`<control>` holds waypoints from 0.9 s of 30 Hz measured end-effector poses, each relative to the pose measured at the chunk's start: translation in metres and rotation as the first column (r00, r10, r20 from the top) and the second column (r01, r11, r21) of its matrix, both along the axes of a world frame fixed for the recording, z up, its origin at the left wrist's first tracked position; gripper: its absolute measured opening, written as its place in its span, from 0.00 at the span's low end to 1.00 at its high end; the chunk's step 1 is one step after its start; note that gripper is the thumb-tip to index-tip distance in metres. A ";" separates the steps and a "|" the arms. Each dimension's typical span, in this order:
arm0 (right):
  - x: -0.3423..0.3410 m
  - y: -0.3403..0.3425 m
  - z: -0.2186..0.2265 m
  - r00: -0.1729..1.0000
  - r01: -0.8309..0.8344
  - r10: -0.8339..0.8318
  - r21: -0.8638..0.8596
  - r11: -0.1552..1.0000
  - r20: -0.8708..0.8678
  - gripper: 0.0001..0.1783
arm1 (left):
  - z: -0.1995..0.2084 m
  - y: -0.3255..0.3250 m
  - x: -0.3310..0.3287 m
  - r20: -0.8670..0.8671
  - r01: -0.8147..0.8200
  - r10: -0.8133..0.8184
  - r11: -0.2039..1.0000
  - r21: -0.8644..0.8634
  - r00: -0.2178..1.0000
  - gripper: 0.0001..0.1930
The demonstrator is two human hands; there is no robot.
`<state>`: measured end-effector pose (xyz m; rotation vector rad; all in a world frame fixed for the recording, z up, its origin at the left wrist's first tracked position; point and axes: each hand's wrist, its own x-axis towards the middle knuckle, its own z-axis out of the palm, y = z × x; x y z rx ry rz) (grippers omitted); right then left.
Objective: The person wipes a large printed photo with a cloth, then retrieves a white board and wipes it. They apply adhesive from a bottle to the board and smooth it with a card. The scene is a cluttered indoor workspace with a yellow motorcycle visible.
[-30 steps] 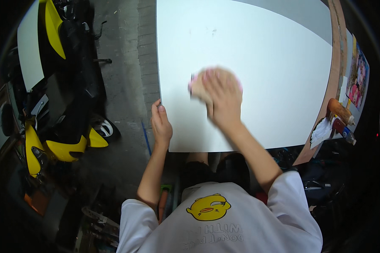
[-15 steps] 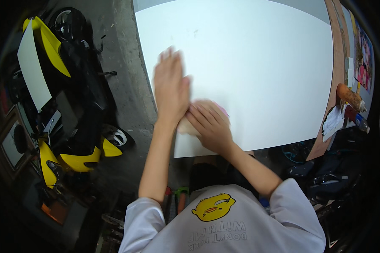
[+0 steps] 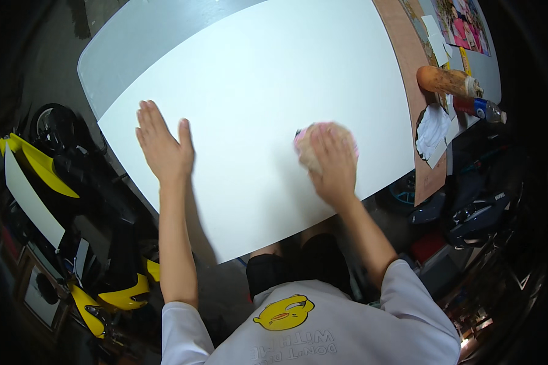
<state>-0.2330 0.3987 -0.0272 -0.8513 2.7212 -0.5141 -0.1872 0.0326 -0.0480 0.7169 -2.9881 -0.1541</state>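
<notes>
A large white sheet [image 3: 256,109] covers most of the table in front of me. My left hand [image 3: 164,146] lies flat near its left edge, fingers together and thumb spread, holding nothing. Over the sheet's right half, my right hand [image 3: 335,167] presses a crumpled beige cloth [image 3: 309,149] with pink at its rim against the surface. Its fingers lie over the top of the cloth and look slightly blurred. The underside of the cloth is hidden.
A grey tabletop [image 3: 122,58] shows beyond the sheet. Along the right run a wooden strip [image 3: 402,48], an orange-brown cylinder [image 3: 444,81], a plastic bottle [image 3: 484,111] and a white crumpled piece [image 3: 431,131]. A yellow-and-black motorbike [image 3: 73,182] stands left.
My right hand has slid the cloth rightward, away from my left hand. The left hand has spread its thumb and now rests by the sheet's left edge. The whole view has turned.
</notes>
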 end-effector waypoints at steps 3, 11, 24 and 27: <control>-0.073 0.008 -0.020 0.971 0.004 0.010 0.057 0.998 -0.241 0.44 | -0.009 0.012 0.004 -0.055 -0.024 0.024 1.000 0.006 0.998 0.45; -0.164 0.051 -0.029 0.935 0.045 -0.061 -0.053 0.998 -0.350 0.31 | 0.007 0.019 0.011 0.046 -0.025 0.023 0.998 0.049 0.999 0.45; -0.183 0.056 -0.029 0.934 -0.016 -0.011 -0.071 0.997 -0.357 0.34 | 0.009 0.046 0.027 -0.043 -0.195 0.201 0.974 0.114 0.979 0.47; -0.181 0.062 -0.027 0.928 -0.038 0.018 -0.047 0.998 -0.373 0.34 | 0.004 0.076 0.047 0.005 -0.150 0.150 0.981 0.123 0.989 0.49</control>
